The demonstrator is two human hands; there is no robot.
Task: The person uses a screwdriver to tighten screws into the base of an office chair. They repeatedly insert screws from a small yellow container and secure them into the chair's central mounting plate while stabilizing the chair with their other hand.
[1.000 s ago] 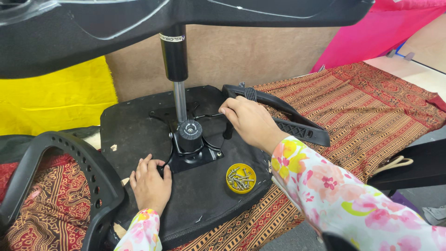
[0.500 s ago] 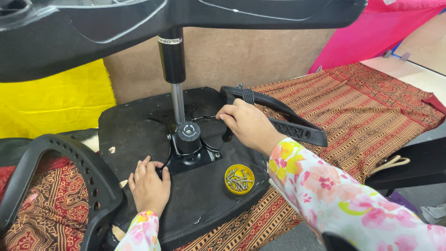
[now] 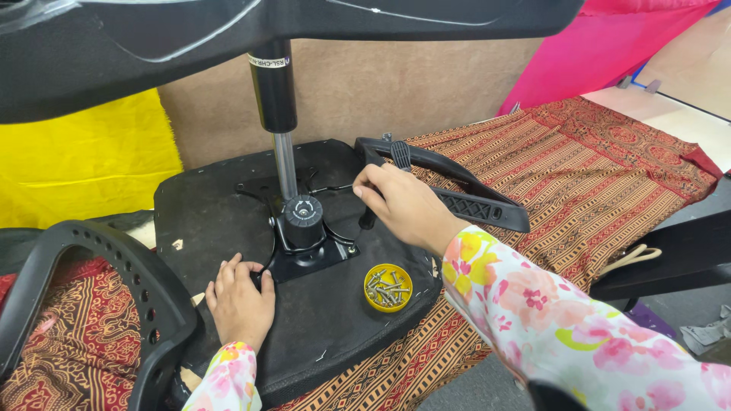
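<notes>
- A patterned red-and-brown cloth (image 3: 609,167) covers the worktop; yellow fabric (image 3: 84,167) and pink fabric (image 3: 579,61) hang behind, against a brown wall (image 3: 396,84)
- An upturned black seat base (image 3: 213,198) lies on the cloth; its metal mechanism plate (image 3: 308,255) carries a gas cylinder (image 3: 276,99) rising upright
- The right hand (image 3: 407,205) has its grip pinched on a dark lever (image 3: 368,219) beside the mechanism; a black armrest (image 3: 464,194) lies just behind it
- The left hand (image 3: 240,301) rests flat, fingers loosely spread, touching the plate's edge
- A yellow cap of screws (image 3: 387,288) sits near the plate; a curved black chair part (image 3: 114,274) is at left
</notes>
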